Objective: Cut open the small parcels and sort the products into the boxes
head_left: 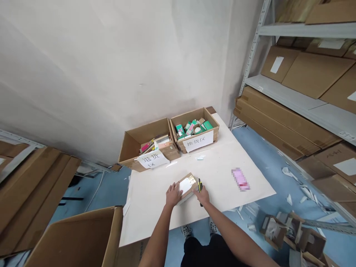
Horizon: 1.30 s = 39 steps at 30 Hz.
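Box (pixel 187 188) lies flat on the table (pixel 218 185), towards the edge nearest us, with a white label (pixel 184 185) facing up and a shiny patch (pixel 192 180), perhaps tape, at its far end. Our left hand (pixel 172 194) rests over the left end, fingers spread on it; whether it grips or only steadies, we cannot tell. Our right hand (pixel 204 195) is curled round a black and yellow knife (pixel 200 187) just beside the right end, its thumb seeming to touch the box. The blade is too small to make out.

To work well here, we judge, we want the left fingers back from any line the blade may follow, the box firm against the table, and any cut shallow, so that whatever may be inside stays unmarked. Drawing the knife away from the left hand looks safest. A blurred pink thing (pixel 240 180) lies well apart on our right, and the left carton (pixel 132 142) and right carton (pixel 216 134) stand at the back, crowding neither hand
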### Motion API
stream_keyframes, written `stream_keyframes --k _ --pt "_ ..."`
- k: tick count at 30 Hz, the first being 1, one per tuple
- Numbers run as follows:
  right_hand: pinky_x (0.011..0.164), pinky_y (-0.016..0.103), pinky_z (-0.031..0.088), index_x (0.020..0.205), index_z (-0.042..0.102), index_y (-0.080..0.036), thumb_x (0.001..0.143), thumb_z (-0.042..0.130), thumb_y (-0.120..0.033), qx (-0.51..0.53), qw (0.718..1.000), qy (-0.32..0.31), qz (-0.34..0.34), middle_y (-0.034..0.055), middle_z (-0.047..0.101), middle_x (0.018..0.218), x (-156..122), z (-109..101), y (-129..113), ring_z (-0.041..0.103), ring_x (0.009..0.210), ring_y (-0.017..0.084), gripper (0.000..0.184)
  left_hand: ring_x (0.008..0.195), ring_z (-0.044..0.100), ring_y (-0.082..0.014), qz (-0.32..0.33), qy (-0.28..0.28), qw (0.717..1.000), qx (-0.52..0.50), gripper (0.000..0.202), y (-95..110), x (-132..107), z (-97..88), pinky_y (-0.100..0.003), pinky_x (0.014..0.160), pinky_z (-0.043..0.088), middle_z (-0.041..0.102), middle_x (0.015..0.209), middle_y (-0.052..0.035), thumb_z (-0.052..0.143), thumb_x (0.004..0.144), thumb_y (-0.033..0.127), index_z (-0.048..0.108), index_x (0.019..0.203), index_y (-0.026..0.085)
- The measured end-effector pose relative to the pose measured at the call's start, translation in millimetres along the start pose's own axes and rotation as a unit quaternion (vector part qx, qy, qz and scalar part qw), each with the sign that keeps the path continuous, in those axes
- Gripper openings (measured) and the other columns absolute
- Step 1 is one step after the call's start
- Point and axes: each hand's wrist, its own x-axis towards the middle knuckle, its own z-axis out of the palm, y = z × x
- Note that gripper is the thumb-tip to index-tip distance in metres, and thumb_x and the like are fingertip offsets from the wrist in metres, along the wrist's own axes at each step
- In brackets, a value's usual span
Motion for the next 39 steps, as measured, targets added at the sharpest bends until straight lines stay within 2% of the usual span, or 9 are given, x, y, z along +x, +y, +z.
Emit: stream_keyframes --k 4,9,11,18,21,27,33,36,39 --pt "0.077 0.033 0.053 0.11 0.055 -0.024 0.088 0.07 -0.057 -0.053 0.997 0.053 0.015 0.013 0.074 0.108 20.5 -4.0 -30.9 0.073 0.105 0.031 0.042 0.135 0.055 -0.0336 -0.01 -0.051 0.999 -0.002 0.064 14.5 -19.5 1.1 -0.048 0.108 0.045 0.051 0.156 -0.0166 0.033 0.104 0.048 0.033 0.163 0.025" --pt "0.083 0.034 0.053 0.115 0.055 -0.021 0.098 0.055 -0.055 -0.05 0.999 0.006 0.013 0.0174 0.073 0.118 50.2 -24.6 -66.9 0.072 0.111 0.031 0.037 0.153 0.037 -0.031 0.087 -0.038 0.994 -0.061 0.067 33.0 -31.9 13.4 -0.042 0.116 0.042 0.019 0.176 -0.0097 0.036 0.104 0.048 0.03 0.165 0.022" --pt "0.084 0.033 0.053 0.115 0.055 -0.021 0.101 0.047 -0.058 -0.041 0.999 -0.022 0.0 0.0157 0.074 0.115 49.7 -25.3 -71.3 0.072 0.11 0.029 0.04 0.157 0.033 -0.0283 0.107 -0.039 0.989 -0.094 0.068 28.9 -31.0 19.0 -0.041 0.12 0.038 0.019 0.176 -0.0074 0.034 0.104 0.05 0.027 0.166 0.023" --pt "0.086 0.033 0.057 0.107 0.058 -0.022 0.095 0.051 -0.07 0.217 0.969 -0.116 -0.025 0.013 0.076 0.111 21.7 -8.5 -51.9 0.073 0.109 0.027 0.05 0.157 0.034 -0.0253 -0.049 -0.019 0.985 -0.164 0.065 -54.4 -25.4 18.1 -0.044 0.127 0.029 0.043 0.166 -0.0166 0.014 0.108 0.043 0.041 0.158 0.012" --pt "0.091 0.035 0.056 0.1 0.062 -0.021 0.09 0.058 -0.072 0.172 0.981 -0.086 -0.008 0.013 0.075 0.114 12.6 12.5 -37.3 0.071 0.111 0.028 0.052 0.161 0.023 -0.025 -0.033 0.016 0.983 -0.182 0.067 -79.3 -28.9 31.2 -0.042 0.129 0.027 0.025 0.173 -0.0169 0.018 0.108 0.045 0.029 0.164 0.009" --pt "0.103 0.037 0.053 0.116 0.064 -0.024 0.092 0.058 -0.068 0.171 0.978 -0.12 -0.024 0.0106 0.073 0.126 -5.1 70.6 -43.1 0.067 0.125 0.028 0.05 0.161 0.023 -0.0271 0.052 -0.033 0.979 -0.196 0.07 -91.5 -31.1 57.1 -0.043 0.125 0.033 0.01 0.176 -0.0116 0.034 0.105 0.048 0.022 0.167 0.019" --pt "0.1 0.035 0.052 0.113 0.066 -0.022 0.092 0.057 -0.071 0.115 0.975 -0.165 -0.093 0.0095 0.075 0.113 -36.1 119.6 -94.8 0.068 0.118 0.029 0.053 0.156 0.037 -0.0222 0.0 -0.044 0.977 -0.208 0.064 -171.9 -33.3 34.5 -0.039 0.128 0.031 0.04 0.167 -0.0109 0.041 0.096 0.02 0.042 0.16 0.016" --pt "0.097 0.033 0.052 0.107 0.068 -0.022 0.092 0.062 -0.066 0.02 0.967 -0.216 -0.13 0.0056 0.075 0.106 -52.4 151.5 -109.5 0.068 0.109 0.026 0.047 0.158 0.032 -0.0204 -0.024 0.024 0.969 -0.247 0.073 -211.5 -36.1 24.0 -0.036 0.127 0.034 0.034 0.171 -0.0046 0.045 0.092 0.019 0.034 0.164 0.021" --pt "0.094 0.03 0.05 0.111 0.066 -0.024 0.097 0.057 -0.055 -0.064 0.972 -0.18 -0.137 0.0038 0.074 0.106 -62.8 175.5 -113.2 0.068 0.106 0.024 0.036 0.16 0.028 -0.0222 0.046 0.069 0.962 -0.261 0.081 -229.0 -31.0 11.3 -0.036 0.127 0.033 0.023 0.175 -0.0021 0.056 0.09 0.028 0.028 0.167 0.024"
